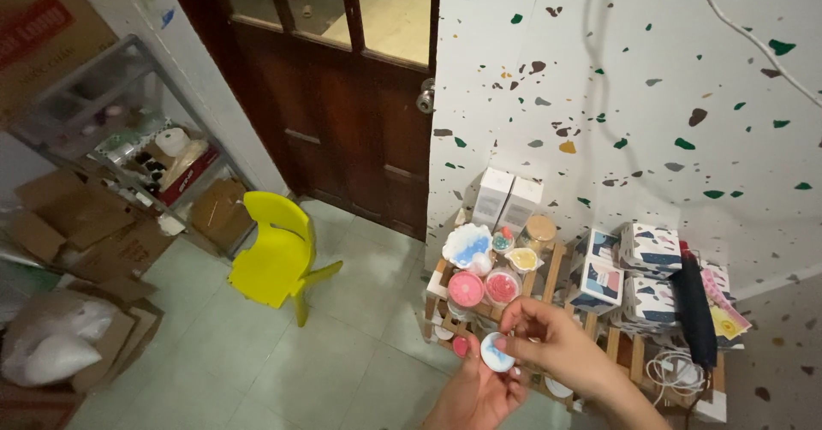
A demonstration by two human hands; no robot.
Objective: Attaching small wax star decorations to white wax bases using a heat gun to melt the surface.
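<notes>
Both hands meet just in front of the wooden rack [548,267]. The left hand [473,393] cups a small white-and-blue disc [496,352], and the right hand [548,336] pinches its edge. So light a pinch could let the disc slip to the tiled floor [291,353].

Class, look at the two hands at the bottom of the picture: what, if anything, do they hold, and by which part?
A small round white-and-blue disc lies in the left hand; the right hand pinches it at its upper right edge with its fingertips.

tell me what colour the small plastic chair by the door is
Bright yellow chair, seen in the head view.
</notes>
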